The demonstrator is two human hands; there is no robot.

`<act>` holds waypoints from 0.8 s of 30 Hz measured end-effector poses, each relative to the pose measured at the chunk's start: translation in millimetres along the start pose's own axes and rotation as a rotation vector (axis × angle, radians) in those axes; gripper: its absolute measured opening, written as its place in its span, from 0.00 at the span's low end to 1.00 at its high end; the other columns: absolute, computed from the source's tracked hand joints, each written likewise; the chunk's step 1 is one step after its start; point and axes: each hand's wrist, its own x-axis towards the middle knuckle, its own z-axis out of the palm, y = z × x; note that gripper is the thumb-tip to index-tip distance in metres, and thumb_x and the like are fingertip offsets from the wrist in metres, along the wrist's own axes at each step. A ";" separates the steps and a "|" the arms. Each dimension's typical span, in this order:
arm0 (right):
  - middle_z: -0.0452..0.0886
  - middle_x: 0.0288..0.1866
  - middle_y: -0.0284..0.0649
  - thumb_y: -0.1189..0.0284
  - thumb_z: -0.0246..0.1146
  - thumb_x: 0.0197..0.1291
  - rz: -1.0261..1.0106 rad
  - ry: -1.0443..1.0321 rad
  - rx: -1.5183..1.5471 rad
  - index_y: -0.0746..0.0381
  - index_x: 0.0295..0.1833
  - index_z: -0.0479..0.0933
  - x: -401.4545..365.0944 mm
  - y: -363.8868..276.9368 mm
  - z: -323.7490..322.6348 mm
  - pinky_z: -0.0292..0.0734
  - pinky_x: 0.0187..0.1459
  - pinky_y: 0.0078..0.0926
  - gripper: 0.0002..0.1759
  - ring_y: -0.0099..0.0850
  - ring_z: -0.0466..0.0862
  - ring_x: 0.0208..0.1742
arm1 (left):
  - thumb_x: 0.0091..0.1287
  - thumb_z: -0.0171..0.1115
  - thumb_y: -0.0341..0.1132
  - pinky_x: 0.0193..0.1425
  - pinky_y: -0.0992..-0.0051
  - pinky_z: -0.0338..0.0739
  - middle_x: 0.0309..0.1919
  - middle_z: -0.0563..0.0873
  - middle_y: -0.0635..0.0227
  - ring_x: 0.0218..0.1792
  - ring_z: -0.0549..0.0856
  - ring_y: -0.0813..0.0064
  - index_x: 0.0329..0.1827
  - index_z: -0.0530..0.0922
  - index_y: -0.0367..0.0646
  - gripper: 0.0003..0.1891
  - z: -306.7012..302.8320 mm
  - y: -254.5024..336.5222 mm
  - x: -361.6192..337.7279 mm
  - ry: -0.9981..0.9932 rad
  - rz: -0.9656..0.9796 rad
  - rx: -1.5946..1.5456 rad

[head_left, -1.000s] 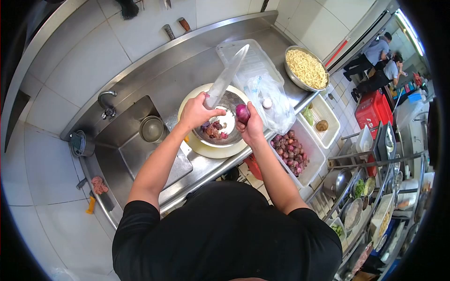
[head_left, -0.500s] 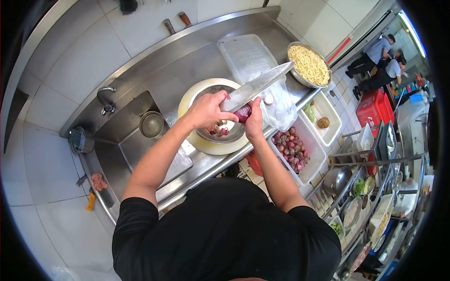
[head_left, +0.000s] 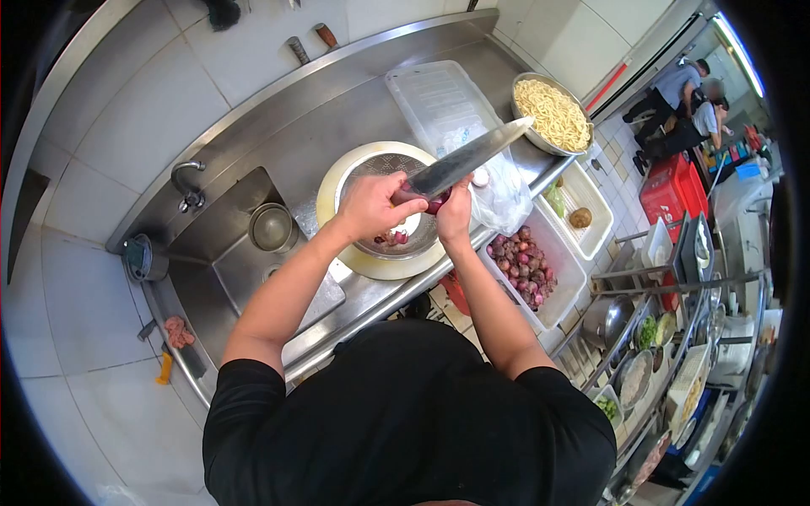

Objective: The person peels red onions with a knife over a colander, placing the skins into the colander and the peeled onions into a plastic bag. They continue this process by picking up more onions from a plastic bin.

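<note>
My left hand (head_left: 369,207) is closed around the base of a large kitchen knife (head_left: 477,158), whose wide blade points to the upper right. Its thumb lies against a red onion (head_left: 436,203), which my right hand (head_left: 456,218) grips from the other side. Most of the onion is hidden by fingers and blade. Below my hands sits a perforated metal colander (head_left: 390,160) with scraps of onion and something white inside. It rests on a round cream-coloured base (head_left: 331,196) on the steel counter. To the right, a white tub (head_left: 575,295) holds many red onions (head_left: 525,263).
A clear plastic bag (head_left: 504,202) and a clear lid (head_left: 434,88) lie beside the colander. Behind them stands a bowl of noodles (head_left: 553,114). The sink (head_left: 224,253) with a metal bowl (head_left: 272,228) is at left. Shelving (head_left: 675,285) and two people are at right.
The knife blade has rolled, so its face looks darker and narrower. The onion has turned slightly between my hands, and my right hand has shifted a little leftward.
</note>
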 end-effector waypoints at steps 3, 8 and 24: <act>0.88 0.40 0.44 0.42 0.25 0.80 0.051 0.002 0.061 0.70 0.51 0.82 -0.5 3.9 0.4 0.81 0.46 0.28 0.48 0.33 0.87 0.40 | 0.60 0.75 0.57 0.32 0.64 0.77 0.21 0.84 0.60 0.25 0.84 0.56 0.36 0.78 0.39 0.27 0.6 3.3 -2.3 0.035 0.017 -0.004; 0.86 0.37 0.43 0.39 0.25 0.79 0.165 -0.079 0.143 0.72 0.48 0.81 4.7 12.1 -4.2 0.81 0.45 0.25 0.50 0.30 0.85 0.37 | 0.52 0.77 0.65 0.36 0.61 0.78 0.25 0.84 0.56 0.29 0.85 0.52 0.40 0.78 0.37 0.36 -23.2 5.6 6.5 0.080 -0.018 0.249; 0.89 0.37 0.43 0.44 0.27 0.81 0.204 -0.050 0.107 0.67 0.49 0.84 1.4 4.2 9.6 0.81 0.46 0.29 0.45 0.31 0.88 0.38 | 0.62 0.71 0.60 0.31 0.58 0.78 0.22 0.85 0.60 0.27 0.86 0.53 0.31 0.76 0.42 0.27 -17.2 -7.1 6.6 0.082 0.062 0.337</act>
